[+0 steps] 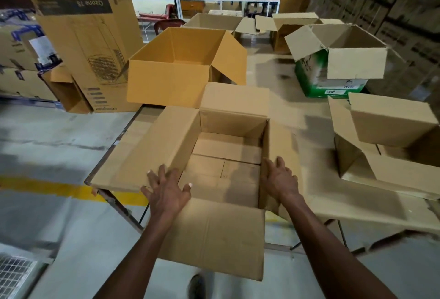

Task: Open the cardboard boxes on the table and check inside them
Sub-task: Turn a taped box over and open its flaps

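Near flap [214, 234], smooth corrugated box [228, 156] (square, open), spread fingers [164, 179]

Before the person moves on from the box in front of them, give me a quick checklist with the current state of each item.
1. Near box flaps folded out: ok.
2. Its inside visible to the floor: ok, nothing seen in it.
3. Left hand spread on the left flap, gripping nothing: ok.
4. Right hand on the right wall, gripping nothing: ok.
5. Orange box behind already open: ok.
6. Contents of green box: cannot tell.

Table [281, 113] under open cardboard boxes [228, 146]
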